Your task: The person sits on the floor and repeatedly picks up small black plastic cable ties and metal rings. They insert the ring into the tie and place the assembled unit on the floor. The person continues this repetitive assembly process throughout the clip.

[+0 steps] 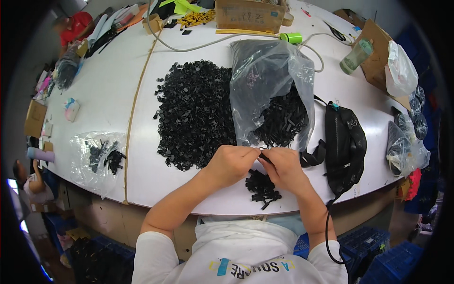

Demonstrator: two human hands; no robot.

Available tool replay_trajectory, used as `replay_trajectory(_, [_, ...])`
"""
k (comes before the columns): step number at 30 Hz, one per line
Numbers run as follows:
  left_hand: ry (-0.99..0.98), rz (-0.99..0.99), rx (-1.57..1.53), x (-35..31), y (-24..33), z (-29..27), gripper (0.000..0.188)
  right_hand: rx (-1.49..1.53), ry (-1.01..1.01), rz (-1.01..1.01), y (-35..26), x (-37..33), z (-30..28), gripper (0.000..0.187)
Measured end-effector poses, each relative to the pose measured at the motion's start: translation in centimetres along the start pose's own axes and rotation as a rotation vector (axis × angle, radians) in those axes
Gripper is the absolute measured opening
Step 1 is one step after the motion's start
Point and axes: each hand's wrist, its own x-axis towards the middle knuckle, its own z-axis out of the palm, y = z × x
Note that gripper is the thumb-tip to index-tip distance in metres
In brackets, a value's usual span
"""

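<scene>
My left hand (231, 163) and my right hand (283, 166) meet over the white table (109, 90), fingertips pinching a small black plastic part (263, 156) between them. Just below the hands lies a small heap of finished black pieces (262, 185). Beyond my left hand spreads a large pile of loose black plastic parts (194, 113). Behind my right hand an open clear plastic bag (269, 80) spills more black strip-like pieces (283, 120).
A black mesh bag (345, 142) lies right of my hands, its strap hanging over the edge. A clear bag with a few black parts (99, 158) sits at left. A cardboard box (249, 15), green bottle (355, 56), cable and blue crates (373, 246) surround. Another person sits far left.
</scene>
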Motion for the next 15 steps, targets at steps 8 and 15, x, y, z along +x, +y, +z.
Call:
replay_trajectory(8, [0.142,-0.02,-0.123,0.5,0.5,1.2,0.026,-0.152,-0.033,0.064,0.4,-0.4,0.2,0.015])
replay_trajectory(15, [0.117,-0.112,-0.063,0.9,0.6,0.4,0.018,-0.128,0.011,0.04,0.1,-0.3,0.2,0.015])
